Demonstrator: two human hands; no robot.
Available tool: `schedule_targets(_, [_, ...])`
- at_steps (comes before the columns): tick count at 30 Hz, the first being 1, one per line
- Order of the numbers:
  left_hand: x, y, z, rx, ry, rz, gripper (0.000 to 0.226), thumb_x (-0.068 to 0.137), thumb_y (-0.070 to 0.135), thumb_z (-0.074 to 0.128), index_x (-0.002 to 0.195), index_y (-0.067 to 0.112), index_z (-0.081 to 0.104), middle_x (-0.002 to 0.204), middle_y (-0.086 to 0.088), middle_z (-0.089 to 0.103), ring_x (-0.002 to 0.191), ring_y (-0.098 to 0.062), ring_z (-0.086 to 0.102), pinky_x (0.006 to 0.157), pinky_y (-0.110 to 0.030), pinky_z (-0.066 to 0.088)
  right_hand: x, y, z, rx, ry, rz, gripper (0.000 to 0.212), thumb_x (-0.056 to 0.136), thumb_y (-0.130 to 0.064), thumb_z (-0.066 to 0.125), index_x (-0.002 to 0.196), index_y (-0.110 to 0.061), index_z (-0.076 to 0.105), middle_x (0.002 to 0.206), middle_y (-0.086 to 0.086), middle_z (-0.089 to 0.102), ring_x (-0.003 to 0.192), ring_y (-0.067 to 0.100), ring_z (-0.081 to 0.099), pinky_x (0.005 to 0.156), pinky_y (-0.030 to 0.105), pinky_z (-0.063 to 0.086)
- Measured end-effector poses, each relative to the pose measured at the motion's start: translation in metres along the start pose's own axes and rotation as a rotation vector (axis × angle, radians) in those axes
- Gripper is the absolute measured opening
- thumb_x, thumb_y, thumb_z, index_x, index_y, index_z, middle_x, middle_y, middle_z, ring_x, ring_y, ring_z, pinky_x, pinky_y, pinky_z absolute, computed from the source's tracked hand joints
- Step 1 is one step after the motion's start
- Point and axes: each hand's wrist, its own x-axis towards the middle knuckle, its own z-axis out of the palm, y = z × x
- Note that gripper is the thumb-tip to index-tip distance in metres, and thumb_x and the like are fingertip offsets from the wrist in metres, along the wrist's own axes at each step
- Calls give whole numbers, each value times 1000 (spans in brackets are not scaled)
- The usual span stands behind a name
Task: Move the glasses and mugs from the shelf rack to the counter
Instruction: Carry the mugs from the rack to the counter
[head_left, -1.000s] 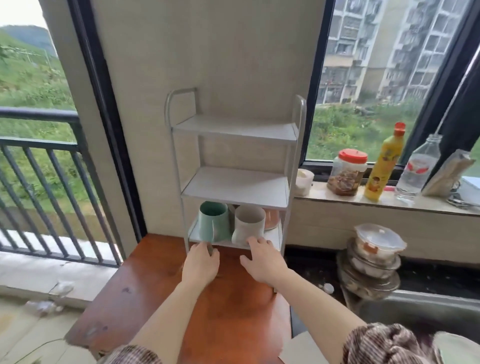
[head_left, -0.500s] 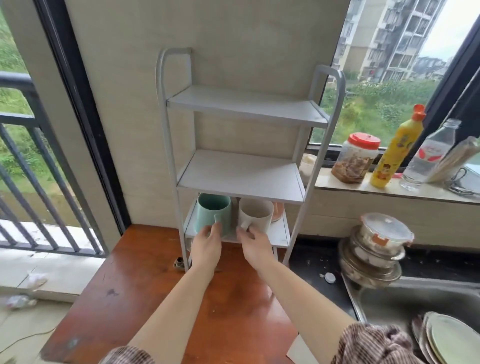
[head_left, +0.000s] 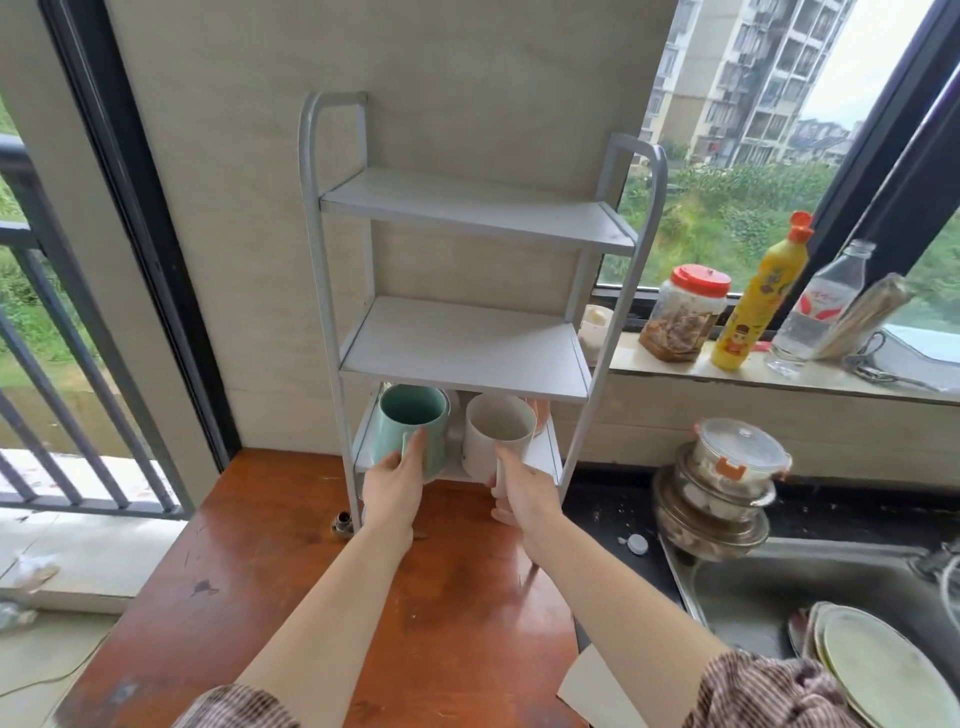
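A grey three-tier shelf rack (head_left: 462, 353) stands on the reddish-brown wooden counter (head_left: 291, 613) against the wall. Its top and middle shelves are bare. At the front of the bottom shelf, my left hand (head_left: 395, 486) grips the handle of a teal mug (head_left: 413, 423). My right hand (head_left: 524, 493) grips the handle of a white mug (head_left: 496, 431) beside it. Both mugs tilt toward me at the shelf's front edge. Behind them an orange-pink object (head_left: 540, 418) is mostly hidden.
A steel sink (head_left: 753, 597) lies to the right with stacked plates (head_left: 878, 670) and stacked lidded containers (head_left: 727, 478). The windowsill holds a red-lidded jar (head_left: 683, 314), a yellow bottle (head_left: 761, 296) and a clear bottle (head_left: 823, 306). A small metal piece (head_left: 343, 522) sits by the rack's left leg.
Both hands rose from the counter edge to the bottom shelf and closed on the mug handles. The mugs now tilt forward at the shelf's front. The camera moved closer.
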Motion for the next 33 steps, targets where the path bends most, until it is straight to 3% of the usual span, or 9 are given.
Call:
schedule_targets(2, [-2, 3, -2, -49, 45, -32, 40, 86, 57, 56, 81, 17, 57, 76, 3, 54, 70, -12, 49, 87, -38, 51, 1, -1, -4, 7, 31, 34, 49, 85, -63, 53, 85, -15, 63, 99, 4, 65, 89, 21, 63, 93, 40, 54])
schedule_targets(5, [-7, 7, -8, -96, 94, -64, 44, 83, 56, 62, 64, 19, 48, 69, 1, 50, 64, -13, 46, 91, -43, 52, -3, -2, -8, 45, 63, 62, 55, 82, -64, 58, 103, -13, 62, 95, 3, 63, 88, 21, 66, 86, 35, 58])
schedule_targets(11, [-20, 0, -16, -140, 97, -66, 35, 80, 52, 68, 85, 19, 56, 89, -1, 59, 97, -25, 59, 91, -42, 54, -18, -1, -25, 160, 111, 65, 56, 77, -54, 72, 107, -8, 60, 92, 2, 62, 87, 21, 68, 83, 33, 59])
schedule_targets(14, [-35, -9, -19, -154, 81, -78, 42, 78, 50, 69, 99, 18, 53, 101, -3, 58, 100, -26, 57, 89, -41, 53, -27, 5, -42, 163, 90, 51, 38, 78, -44, 73, 94, -11, 63, 98, 3, 62, 79, 19, 65, 79, 33, 60])
schedule_targets(16, [-47, -16, -20, -154, 62, -90, 45, 78, 49, 69, 103, 15, 53, 104, -4, 58, 99, -27, 58, 86, -40, 53, -35, 14, -57, 162, 81, 50, 30, 77, -41, 73, 80, -13, 62, 90, 1, 60, 67, 17, 63, 82, 37, 60])
schedule_targets(20, [-75, -33, -10, -149, 2, -90, 45, 80, 46, 66, 109, 15, 52, 112, -6, 57, 103, -29, 58, 94, -45, 52, -52, 37, -98, 171, 91, 74, 41, 72, -42, 73, 86, -5, 63, 77, 2, 54, 57, 18, 61, 78, 41, 61])
schedule_targets(22, [-93, -41, 4, -131, -42, -68, 35, 83, 41, 62, 105, 15, 54, 110, -6, 57, 100, -27, 57, 91, -43, 51, -61, 50, -126, 181, 113, 82, 40, 74, -43, 72, 85, -6, 62, 79, 6, 57, 60, 21, 64, 78, 41, 62])
schedule_targets(26, [-137, -66, 43, -58, -149, -36, 27, 81, 40, 61, 74, 14, 58, 89, -9, 59, 84, -24, 54, 74, -38, 45, -86, 79, -192, 218, 213, 98, 47, 79, -44, 69, 105, -6, 60, 92, 8, 64, 72, 25, 69, 73, 37, 62])
schedule_targets(33, [-247, -131, 130, 74, -322, -99, 30, 79, 38, 64, 73, 9, 61, 80, -9, 61, 75, -27, 57, 71, -39, 50, -153, 152, -349, 272, 397, 111, 37, 77, -41, 71, 88, -8, 61, 78, 5, 52, 79, 26, 61, 75, 42, 61])
